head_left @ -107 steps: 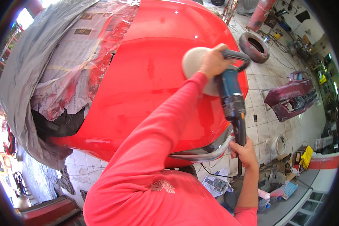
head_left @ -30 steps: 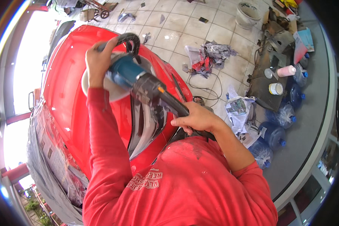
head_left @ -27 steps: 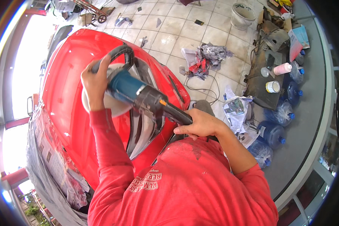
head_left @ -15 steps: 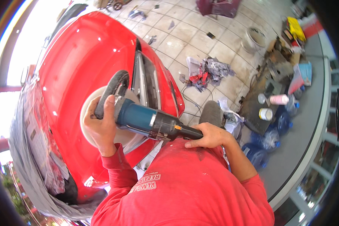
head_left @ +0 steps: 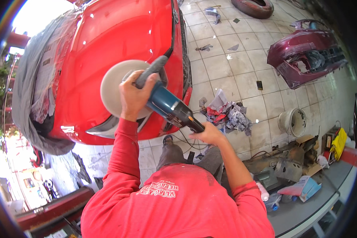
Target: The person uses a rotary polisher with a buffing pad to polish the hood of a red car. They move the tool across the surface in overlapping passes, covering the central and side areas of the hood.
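A teal and black polisher (head_left: 161, 100) is held across my front, over the near edge of a red car hood (head_left: 119, 35). My left hand (head_left: 134, 97) is closed round its grey-wrapped front handle (head_left: 155, 67). Round the black rear grip, at the right, my right hand (head_left: 210, 134) is closed. The polisher's large cream round pad (head_left: 112, 89) hangs over or lies against the red paint; whether it touches cannot be told. Just below it, a headlight (head_left: 103, 127) shows in part.
Grey sheeting (head_left: 25, 95) covers the car's far left side. Crumpled paper (head_left: 238, 118) lies on the tiled floor, with a white bucket (head_left: 285, 123) beyond. A maroon bumper (head_left: 283, 59) and a tyre (head_left: 254, 8) stand farther off. Parts and bottles crowd a grey ledge (head_left: 285, 222) at right.
My view has turned, bringing the maroon bumper and tyre fully into sight. The polisher has shifted along the hood's front, and my arms reach farther out. Both hands keep their grip.
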Demonstrator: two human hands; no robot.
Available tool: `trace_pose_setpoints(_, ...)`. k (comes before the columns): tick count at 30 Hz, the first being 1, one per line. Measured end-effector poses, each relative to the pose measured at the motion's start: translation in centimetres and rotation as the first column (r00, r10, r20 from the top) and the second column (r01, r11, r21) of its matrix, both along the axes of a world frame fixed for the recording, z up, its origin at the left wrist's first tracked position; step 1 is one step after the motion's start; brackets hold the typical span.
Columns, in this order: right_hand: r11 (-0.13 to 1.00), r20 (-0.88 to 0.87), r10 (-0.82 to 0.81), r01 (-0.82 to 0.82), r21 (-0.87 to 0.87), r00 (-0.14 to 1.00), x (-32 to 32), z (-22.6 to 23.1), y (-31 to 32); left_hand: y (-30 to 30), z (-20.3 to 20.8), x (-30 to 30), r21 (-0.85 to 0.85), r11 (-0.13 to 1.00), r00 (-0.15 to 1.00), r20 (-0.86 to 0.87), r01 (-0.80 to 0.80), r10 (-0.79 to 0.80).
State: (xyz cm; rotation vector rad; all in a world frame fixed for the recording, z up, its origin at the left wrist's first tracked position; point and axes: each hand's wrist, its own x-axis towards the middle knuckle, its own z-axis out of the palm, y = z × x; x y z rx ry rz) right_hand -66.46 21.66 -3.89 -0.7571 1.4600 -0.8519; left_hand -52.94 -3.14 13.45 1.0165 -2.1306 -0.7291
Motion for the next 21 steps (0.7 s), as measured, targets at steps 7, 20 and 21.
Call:
trace_pose_setpoints(7,0.962,-0.185,0.237,-0.257,-0.092,0.954,-6.1,-1.3,-1.8,3.0,-1.1,0.9,-0.082,0.962,0.965,-0.019,-0.260,0.260)
trace_pose_setpoints(20,0.907,-0.172,0.417,-0.422,0.006,0.892,-18.9,-5.7,-5.1,5.4,-5.3,-8.5,-0.065,0.948,0.943,-0.144,-0.313,0.301)
trace_pose_setpoints(21,0.897,-0.135,0.441,-0.441,0.034,0.887,-19.5,-5.5,-5.8,5.4,-5.8,-9.5,-0.086,0.949,0.947,-0.140,-0.302,0.289)
